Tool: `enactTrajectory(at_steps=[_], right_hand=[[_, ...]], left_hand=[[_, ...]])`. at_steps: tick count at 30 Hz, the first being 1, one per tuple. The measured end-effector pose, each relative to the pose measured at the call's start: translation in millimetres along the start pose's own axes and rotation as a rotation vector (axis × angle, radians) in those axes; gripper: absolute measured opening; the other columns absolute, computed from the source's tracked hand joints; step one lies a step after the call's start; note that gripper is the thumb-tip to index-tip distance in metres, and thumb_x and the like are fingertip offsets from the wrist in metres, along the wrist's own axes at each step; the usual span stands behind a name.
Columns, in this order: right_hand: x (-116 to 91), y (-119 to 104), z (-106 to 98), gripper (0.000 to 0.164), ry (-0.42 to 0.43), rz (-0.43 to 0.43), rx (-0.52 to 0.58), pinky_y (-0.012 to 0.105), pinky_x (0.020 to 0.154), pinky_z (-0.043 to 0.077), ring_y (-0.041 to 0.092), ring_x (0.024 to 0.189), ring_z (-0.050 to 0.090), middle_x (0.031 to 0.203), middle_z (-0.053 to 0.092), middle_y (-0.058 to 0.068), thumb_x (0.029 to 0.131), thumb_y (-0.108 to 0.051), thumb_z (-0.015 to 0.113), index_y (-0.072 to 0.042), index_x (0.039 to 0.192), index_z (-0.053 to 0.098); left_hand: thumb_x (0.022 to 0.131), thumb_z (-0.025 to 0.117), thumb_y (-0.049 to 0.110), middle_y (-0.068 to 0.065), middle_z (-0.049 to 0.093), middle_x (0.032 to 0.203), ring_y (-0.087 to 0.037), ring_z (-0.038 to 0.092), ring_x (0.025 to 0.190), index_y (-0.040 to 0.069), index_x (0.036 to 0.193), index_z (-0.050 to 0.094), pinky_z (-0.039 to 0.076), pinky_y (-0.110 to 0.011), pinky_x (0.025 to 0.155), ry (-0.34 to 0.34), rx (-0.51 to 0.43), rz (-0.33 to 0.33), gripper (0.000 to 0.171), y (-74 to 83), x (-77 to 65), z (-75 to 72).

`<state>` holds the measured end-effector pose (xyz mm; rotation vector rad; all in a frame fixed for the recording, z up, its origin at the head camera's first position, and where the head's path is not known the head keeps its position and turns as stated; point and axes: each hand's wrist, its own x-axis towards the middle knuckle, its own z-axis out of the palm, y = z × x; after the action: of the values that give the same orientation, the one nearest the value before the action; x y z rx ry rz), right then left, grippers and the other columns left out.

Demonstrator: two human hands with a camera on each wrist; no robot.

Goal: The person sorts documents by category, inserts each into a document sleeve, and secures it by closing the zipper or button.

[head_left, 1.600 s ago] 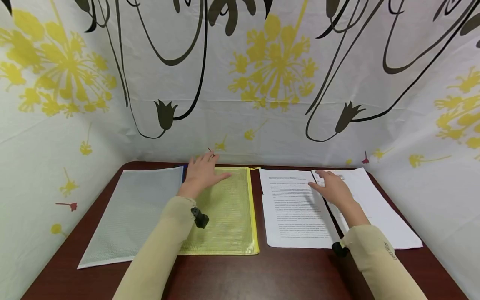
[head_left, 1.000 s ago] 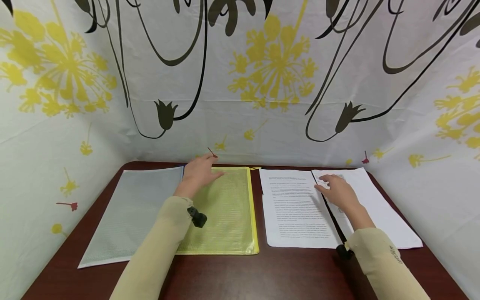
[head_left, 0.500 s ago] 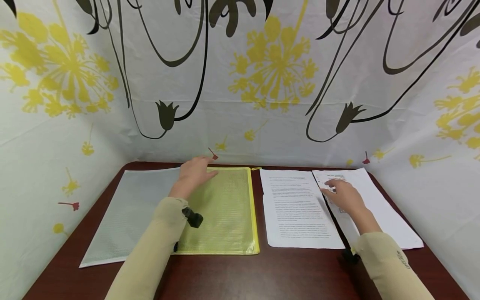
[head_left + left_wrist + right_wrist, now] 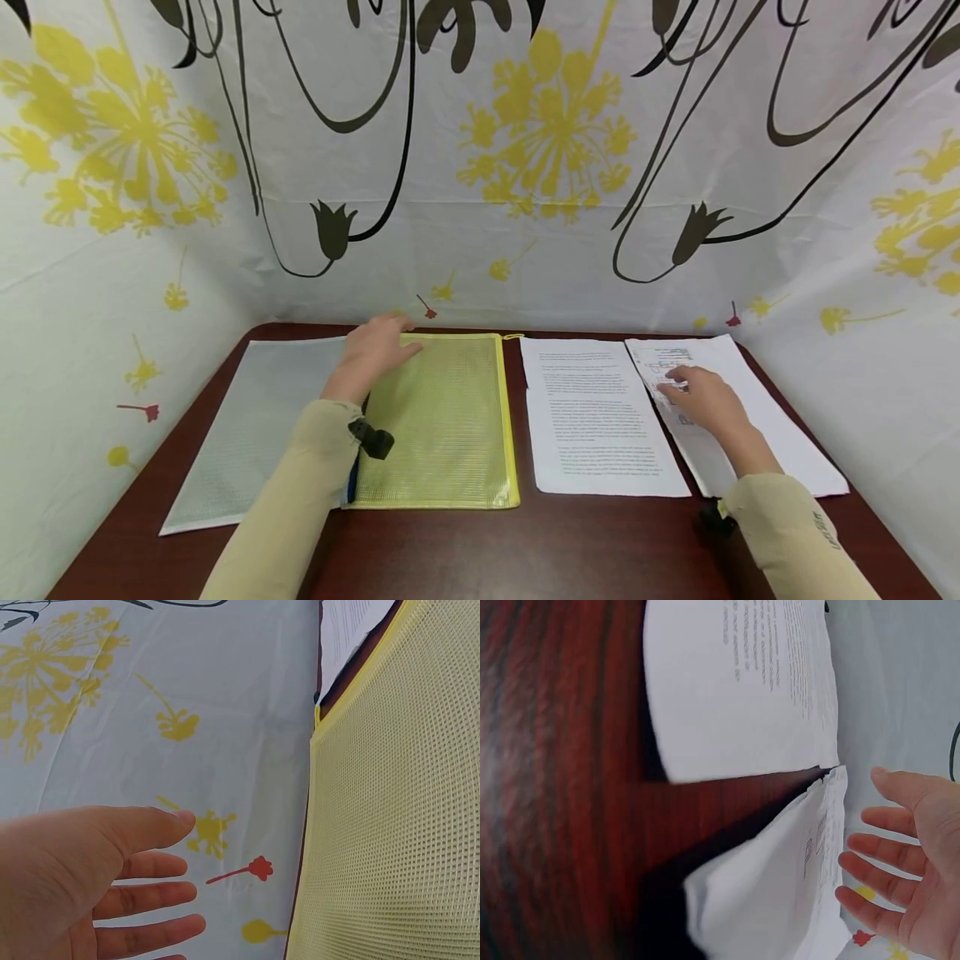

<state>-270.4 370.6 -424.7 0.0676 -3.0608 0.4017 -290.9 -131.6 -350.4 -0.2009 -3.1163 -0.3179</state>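
My left hand (image 4: pixel 370 354) hovers with fingers extended where a yellow mesh zip pouch (image 4: pixel 442 425) and a pale grey mesh pouch (image 4: pixel 251 425) meet. Nothing is in that hand (image 4: pixel 90 877); in the left wrist view the thumb and fingers stand apart from the yellow mesh (image 4: pixel 397 810). My right hand (image 4: pixel 708 402) is over the rightmost stack of paper (image 4: pixel 791 442), fingers loosely bent and holding nothing. In the right wrist view, this hand (image 4: pixel 911 862) is beside the stack (image 4: pixel 757 896), whose near corner curls up. Left of it lies a printed stack (image 4: pixel 600 417).
All four lie on a dark reddish-brown table (image 4: pixel 510 550). A white cloth (image 4: pixel 555 275) with yellow and dark flower prints rises at its back and sides. Dark wrist cameras (image 4: pixel 371 439) are strapped at the sleeves.
My left hand has shifted left from the yellow pouch toward the grey one. My right hand has moved right and slightly nearer, off the gap between the stacks. The pouches and papers stay put.
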Motion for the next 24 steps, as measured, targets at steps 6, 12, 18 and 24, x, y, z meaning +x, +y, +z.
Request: enactTrajectory(at_steps=[6,12,18,24], right_hand=[[-3,7,-1,0.05,-0.014,0.01,0.001,0.061,0.085,0.051,0.047,0.107,0.062,0.121,0.063,0.033,0.097,-0.034,0.061,0.007,0.125,0.062],[-5,12,-2,0.049,-0.017,0.006,0.002,0.062,0.088,0.05,0.049,0.109,0.061,0.123,0.062,0.034,0.097,-0.034,0.061,0.007,0.125,0.063],[-9,15,-3,0.048,-0.015,0.0,0.002,0.062,0.086,0.05,0.049,0.107,0.062,0.122,0.063,0.034,0.097,-0.033,0.061,0.008,0.123,0.063],[-13,18,-3,0.046,-0.004,0.006,0.003,0.061,0.084,0.05,0.048,0.105,0.063,0.118,0.065,0.033,0.096,-0.033,0.061,0.007,0.119,0.065]], left_hand=[[0.098,0.059,0.045,-0.012,0.056,0.145,-0.032,0.065,0.11,0.017,0.14,0.057,0.058,-0.044,0.077,0.002,-0.02,0.008,0.05,-7.2,-3.2,2.7],[0.098,0.06,0.043,-0.013,0.059,0.141,-0.033,0.065,0.11,0.013,0.138,0.059,0.058,-0.046,0.083,0.009,-0.032,0.009,0.05,-14.1,-6.6,5.2],[0.098,0.06,0.044,-0.011,0.059,0.141,-0.032,0.066,0.11,0.013,0.138,0.059,0.059,-0.044,0.077,0.002,-0.042,-0.007,0.051,-20.9,-9.1,6.5],[0.098,0.061,0.043,-0.013,0.064,0.129,-0.027,0.066,0.102,0.012,0.137,0.06,0.057,-0.04,0.071,-0.001,-0.037,-0.021,0.05,-29.6,-10.9,10.5]])
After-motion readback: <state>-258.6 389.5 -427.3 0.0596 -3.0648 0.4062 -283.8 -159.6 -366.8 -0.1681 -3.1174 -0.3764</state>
